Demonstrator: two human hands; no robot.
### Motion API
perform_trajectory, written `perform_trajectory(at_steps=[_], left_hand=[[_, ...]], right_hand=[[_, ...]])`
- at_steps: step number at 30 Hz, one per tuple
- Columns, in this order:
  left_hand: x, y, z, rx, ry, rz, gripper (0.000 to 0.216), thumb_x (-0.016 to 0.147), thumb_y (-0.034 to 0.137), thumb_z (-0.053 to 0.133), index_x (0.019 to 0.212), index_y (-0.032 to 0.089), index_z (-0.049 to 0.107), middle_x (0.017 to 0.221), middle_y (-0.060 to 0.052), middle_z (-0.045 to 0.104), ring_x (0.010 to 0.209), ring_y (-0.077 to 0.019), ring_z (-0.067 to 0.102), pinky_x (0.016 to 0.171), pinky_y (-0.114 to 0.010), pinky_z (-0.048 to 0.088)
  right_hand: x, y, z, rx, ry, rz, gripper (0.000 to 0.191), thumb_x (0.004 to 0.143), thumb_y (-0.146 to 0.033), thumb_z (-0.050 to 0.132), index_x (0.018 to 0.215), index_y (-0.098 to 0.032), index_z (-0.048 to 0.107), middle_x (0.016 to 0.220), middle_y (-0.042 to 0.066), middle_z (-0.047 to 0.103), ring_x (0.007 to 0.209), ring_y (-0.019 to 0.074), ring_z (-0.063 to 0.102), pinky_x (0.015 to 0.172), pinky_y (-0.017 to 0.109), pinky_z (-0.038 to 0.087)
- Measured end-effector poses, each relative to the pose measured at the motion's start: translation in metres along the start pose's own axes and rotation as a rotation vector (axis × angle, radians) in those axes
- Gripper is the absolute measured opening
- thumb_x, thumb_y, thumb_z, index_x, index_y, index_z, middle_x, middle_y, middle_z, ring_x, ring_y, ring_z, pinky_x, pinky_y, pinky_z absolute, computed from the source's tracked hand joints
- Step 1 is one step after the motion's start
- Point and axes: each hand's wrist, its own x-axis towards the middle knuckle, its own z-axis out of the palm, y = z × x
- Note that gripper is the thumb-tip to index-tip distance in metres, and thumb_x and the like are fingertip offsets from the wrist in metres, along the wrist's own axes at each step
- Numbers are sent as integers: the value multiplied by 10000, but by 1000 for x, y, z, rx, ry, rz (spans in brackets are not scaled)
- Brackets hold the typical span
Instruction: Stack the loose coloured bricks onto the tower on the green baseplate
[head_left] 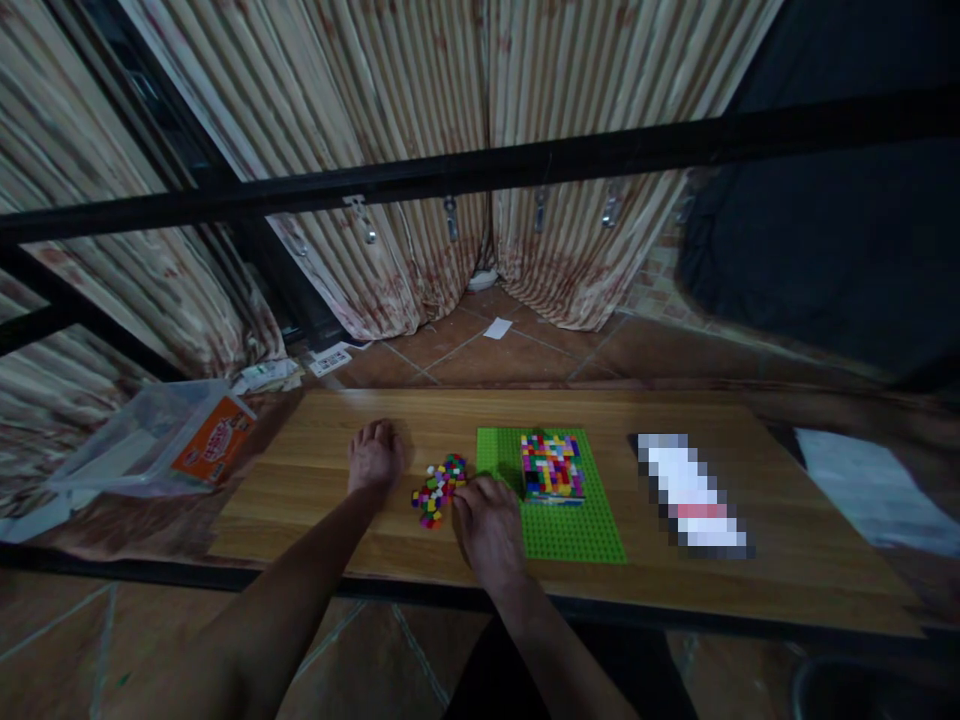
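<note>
On the wooden table, a loose pile of small coloured toy bricks [439, 488] lies between my two hands. My left hand [375, 457] rests left of the pile, its fingers curled down; whatever may be under them is hidden. At the pile's right edge is my right hand [491, 525], with thumb and fingers bent together over the bricks. Anything pinched there is too small to make out. Just beyond it lies a green baseplate [555, 540], partly covered by my hand. A low block built of many-coloured bricks [553, 468] stands on the plate.
A blurred-out flat object [690, 495] lies on the table [795, 540] to the right. Beyond the left end stands a clear plastic bin [150, 440] with an orange label. A dark metal bar [420, 165] crosses before the curtains [405, 90]. Papers lie on the floor.
</note>
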Motion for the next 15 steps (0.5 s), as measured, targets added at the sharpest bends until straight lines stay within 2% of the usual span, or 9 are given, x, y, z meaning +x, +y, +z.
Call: perform_trajectory(at_steps=[6,10,15], left_hand=[[1,-1,0,1,1,6,403,910,313,401,1238,165,581,1301,-129,592,1192,-286,503,1029,-436,378],[2,-2,0,10,-13,6,414,914,319,388,1250,163,573,1314,-127,581,1202,-289,499,1033,-434,379],[2,-1,-2,18,-15,2,415,919,332,374,1240,158,573,1314,-124,582,1191,-294,504,1035,-438,376]], right_hand=[[-2,-4,-8,221,128,7,281,1009,-271,396,916,-219,656,891,54,667,879,203,599,798,338,459],[-20,-10,-18,334,165,46,288,1012,-264,379,955,-228,659,933,55,694,876,188,645,780,321,500],[-45,1,-49,419,245,175,245,993,-300,436,985,-234,672,942,56,711,871,185,674,773,311,532]])
